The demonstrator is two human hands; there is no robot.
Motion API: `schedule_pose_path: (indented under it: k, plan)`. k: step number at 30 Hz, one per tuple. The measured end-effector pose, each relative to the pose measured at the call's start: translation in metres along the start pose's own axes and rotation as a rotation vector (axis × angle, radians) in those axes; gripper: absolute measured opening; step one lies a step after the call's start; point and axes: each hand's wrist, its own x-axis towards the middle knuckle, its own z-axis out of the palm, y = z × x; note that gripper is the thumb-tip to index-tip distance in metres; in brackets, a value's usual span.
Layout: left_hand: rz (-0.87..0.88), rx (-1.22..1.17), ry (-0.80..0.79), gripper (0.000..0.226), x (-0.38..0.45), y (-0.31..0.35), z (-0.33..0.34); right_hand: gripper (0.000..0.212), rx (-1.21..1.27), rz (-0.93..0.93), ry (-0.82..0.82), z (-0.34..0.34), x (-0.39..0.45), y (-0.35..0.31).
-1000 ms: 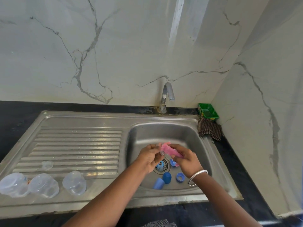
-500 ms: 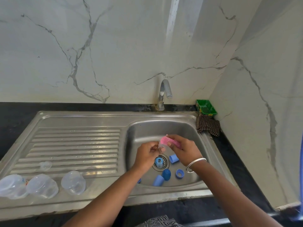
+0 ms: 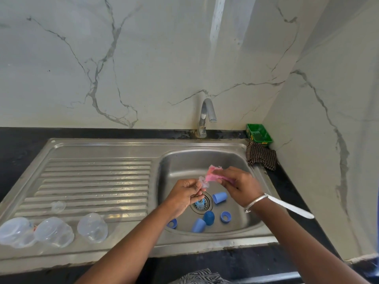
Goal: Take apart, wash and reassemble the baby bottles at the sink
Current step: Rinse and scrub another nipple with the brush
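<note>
— What have you got in your hands?

— My left hand (image 3: pixel 185 193) pinches a small clear teat (image 3: pixel 203 182) over the sink (image 3: pixel 205 158). My right hand (image 3: pixel 239 184) is curled round a pink sponge (image 3: pixel 213 174), which touches the teat.

— Where are the other bottle parts?

— Down in the basin: a blue cap (image 3: pixel 219 198) lies on its side beside the drain (image 3: pixel 202 204), two more blue caps (image 3: pixel 208 217) sit nearer me, and there are two blue rings (image 3: pixel 225 217), one partly behind my left wrist.

— And the bottles?

— Three clear bottles (image 3: pixel 53 232) lie in a row on the draining board (image 3: pixel 96 181), at its front left, with one more clear teat just behind them.

— Anything by the tap (image 3: pixel 206 117)?

— A green tray (image 3: pixel 259 134) in the corner, with a checked cloth (image 3: pixel 260 155) just in front.
</note>
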Motion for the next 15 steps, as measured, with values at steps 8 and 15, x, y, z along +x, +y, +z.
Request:
schedule_pose_path:
  k: [8, 15]
  plan:
    - [0.321, 0.215, 0.120, 0.021, 0.005, 0.003, 0.005, 0.047, 0.027, 0.111, 0.034, 0.024, -0.005, -0.015]
    - [0.236, 0.274, 0.129, 0.024, 0.011, -0.005, -0.005, 0.040, 0.077, 0.134, 0.099, 0.026, -0.010, -0.018]
